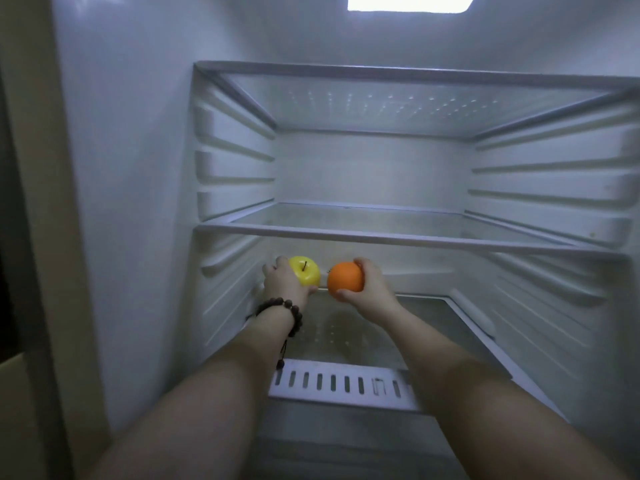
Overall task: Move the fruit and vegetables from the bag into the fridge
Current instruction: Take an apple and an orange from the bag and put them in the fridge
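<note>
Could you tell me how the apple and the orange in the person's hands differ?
The apple is yellow with a dark stem showing; the orange is orange with no stem visible. The left hand holds the apple, the right hand holds the orange. The apple sits nearer the fridge's left wall, the orange more central. Both are round, similar in size, and held below the lower glass shelf.

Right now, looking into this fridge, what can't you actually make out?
All from the head view:
- The bag: out of frame entirely.
- Whether the yellow apple and orange rest on the lower shelf or are held above it: the left hand and right hand cover their undersides.
- The fridge below the vent strip: hidden by both forearms.
</note>
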